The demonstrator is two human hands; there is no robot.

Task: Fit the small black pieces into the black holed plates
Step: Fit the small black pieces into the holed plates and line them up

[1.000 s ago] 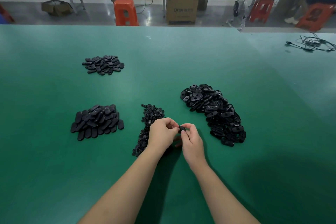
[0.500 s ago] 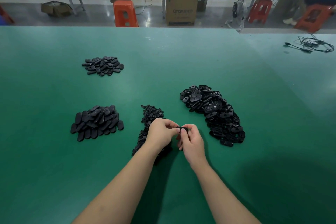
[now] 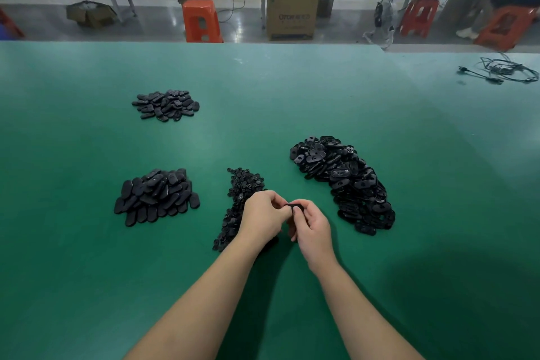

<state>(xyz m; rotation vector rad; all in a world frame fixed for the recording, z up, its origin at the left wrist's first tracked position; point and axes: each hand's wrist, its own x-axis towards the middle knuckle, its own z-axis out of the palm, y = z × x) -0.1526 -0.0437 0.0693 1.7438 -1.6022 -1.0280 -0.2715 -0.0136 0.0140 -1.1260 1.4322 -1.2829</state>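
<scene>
My left hand [image 3: 264,215] and my right hand [image 3: 311,225] meet just above the green table, fingertips pinched together on one black holed plate [image 3: 294,207]. Whether a small piece sits in it is hidden by my fingers. A strip of small black pieces [image 3: 239,202] lies just left of and under my left hand. A long heap of black holed plates [image 3: 344,181] curves to the right of my right hand.
Two piles of black oval parts lie on the left, one near [image 3: 156,196] and one farther back [image 3: 166,104]. A black cable bundle [image 3: 505,70] rests at the far right. Beyond the green table [image 3: 87,272] stand red stools and a cardboard box.
Both hands stay together on the plate; my fingers have shifted slightly around it.
</scene>
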